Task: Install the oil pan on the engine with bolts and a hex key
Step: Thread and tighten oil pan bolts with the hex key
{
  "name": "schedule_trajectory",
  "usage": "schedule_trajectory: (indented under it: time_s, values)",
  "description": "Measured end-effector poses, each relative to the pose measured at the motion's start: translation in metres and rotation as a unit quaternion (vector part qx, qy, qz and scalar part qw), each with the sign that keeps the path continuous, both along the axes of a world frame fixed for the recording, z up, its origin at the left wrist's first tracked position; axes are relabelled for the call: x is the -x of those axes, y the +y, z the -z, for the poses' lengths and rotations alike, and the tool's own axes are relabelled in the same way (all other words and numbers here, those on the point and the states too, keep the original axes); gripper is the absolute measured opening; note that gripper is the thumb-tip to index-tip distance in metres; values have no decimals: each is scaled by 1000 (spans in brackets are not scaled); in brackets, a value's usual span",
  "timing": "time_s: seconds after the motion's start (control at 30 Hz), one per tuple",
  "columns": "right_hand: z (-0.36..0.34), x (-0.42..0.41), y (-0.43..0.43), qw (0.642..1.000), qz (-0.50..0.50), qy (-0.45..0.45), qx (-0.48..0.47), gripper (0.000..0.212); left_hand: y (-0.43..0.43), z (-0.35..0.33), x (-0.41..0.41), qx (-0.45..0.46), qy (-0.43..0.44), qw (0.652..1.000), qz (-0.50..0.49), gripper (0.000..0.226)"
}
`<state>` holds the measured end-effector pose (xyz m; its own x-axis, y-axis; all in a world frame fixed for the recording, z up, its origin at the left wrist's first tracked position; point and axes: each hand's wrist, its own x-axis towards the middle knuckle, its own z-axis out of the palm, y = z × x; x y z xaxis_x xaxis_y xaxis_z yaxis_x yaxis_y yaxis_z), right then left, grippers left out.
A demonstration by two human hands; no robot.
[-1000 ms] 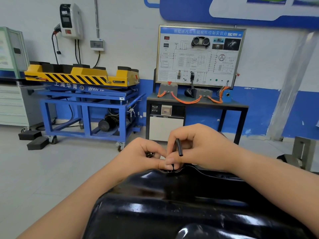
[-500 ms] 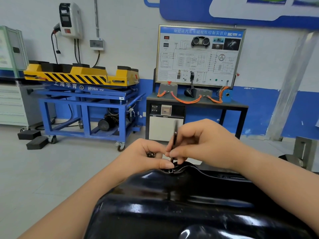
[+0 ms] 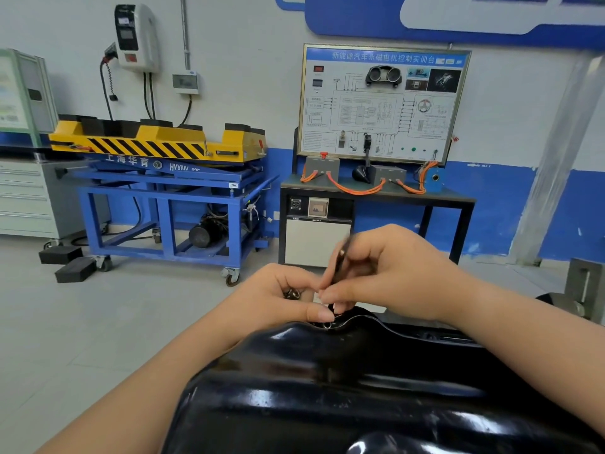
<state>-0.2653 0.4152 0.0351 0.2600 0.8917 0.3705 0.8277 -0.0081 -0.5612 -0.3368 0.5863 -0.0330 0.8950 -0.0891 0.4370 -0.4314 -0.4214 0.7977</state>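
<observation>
- The oil pan (image 3: 343, 388), black and glossy, fills the bottom of the view with its closed, bulging side up. Its hollow faces away, so nothing inside it shows.
- The left hand (image 3: 281, 299) is curled round small metal pieces (image 3: 293, 293), likely bolts. Only a glint shows between the fingers, so I cannot tell how many there are.
- The right hand (image 3: 393, 276) pinches the hex key (image 3: 339, 267) between thumb and fingertips.
- The key's upper end is blurred, and its lower end is lost among the fingertips.
- The key stands nearly upright, its top leaning slightly right. Its lower end points down at a notch in the pan's far rim, where a small ring (image 3: 327, 326) shows.
- The frame cuts off the pan's near and right parts.
</observation>
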Motion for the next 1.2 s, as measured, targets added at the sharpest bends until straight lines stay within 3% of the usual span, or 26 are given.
schedule_trajectory:
  time_s: [0.1,0.23,0.33,0.4,0.43,0.57,0.7,0.8,0.87,0.93,1.0,1.1,1.2]
  values:
    - [0,1,1,1000,4,-1,8,21,-1,0,-1,2,-8,1000,-14,4]
    - [0,3,-3,996,-37,71,35,10,-1,2,-2,22,-2,1000,18,16]
    - [1,2,-4,994,-55,84,34,27,0,2,-2,27,4,1000,9,20]
    - [1,0,-3,996,-35,71,28,16,0,1,-1,19,4,999,28,31]
    - [1,-2,-1,998,-20,60,23,5,0,1,-1,16,3,999,36,31]
    - [1,-2,2,999,9,31,10,20,-1,-1,-1,15,9,1000,0,7]
    - [1,1,-2,996,-28,79,29,9,0,2,-2,24,7,1000,10,21]
    - [1,1,-3,995,-47,87,25,24,-1,2,-2,41,20,999,9,6]
    - [2,0,-2,996,-43,74,23,27,1,4,-3,41,12,999,-7,18]
    - [2,-1,-2,998,-28,62,19,19,-1,2,-1,45,28,999,0,6]
    - [3,-3,-1,998,-11,62,16,4,0,1,-1,31,26,999,8,18]
    - [2,-2,0,999,11,51,8,22,0,0,-1,16,12,1000,-9,18]
    - [-1,3,0,999,2,49,25,14,-3,-2,0,22,14,1000,-12,15]
